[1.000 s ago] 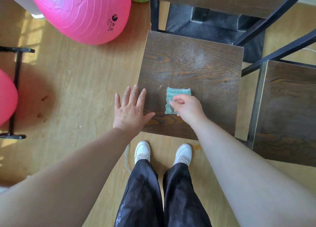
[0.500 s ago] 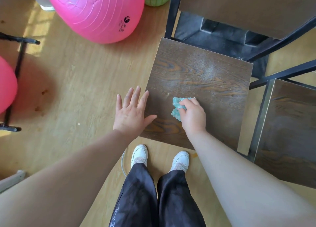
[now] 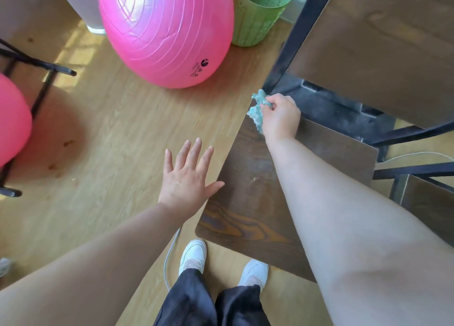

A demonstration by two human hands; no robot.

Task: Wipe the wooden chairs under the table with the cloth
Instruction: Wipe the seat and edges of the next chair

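A dark wooden chair seat (image 3: 248, 203) stands in front of me, partly under the wooden table (image 3: 383, 43). My right hand (image 3: 280, 117) grips a bunched teal cloth (image 3: 256, 110) at the seat's far left corner, beside the black table leg (image 3: 294, 33). My left hand (image 3: 188, 176) is spread flat with fingers straight, its thumb at the seat's left edge; whether the palm rests on anything is unclear. A second wooden chair seat (image 3: 430, 207) shows at the right edge.
A big pink exercise ball (image 3: 167, 31) lies on the wooden floor at the far left of the chair, with green baskets (image 3: 255, 13) behind it. Another pink ball (image 3: 12, 121) sits on a black rack (image 3: 36, 85) at the left. A grey cable (image 3: 169, 259) runs by my white shoes (image 3: 194, 254).
My right hand has swept the cloth from the seat's near middle up to its far left corner, bunching it. The left hand has stayed at the seat's left edge. The view shifted.
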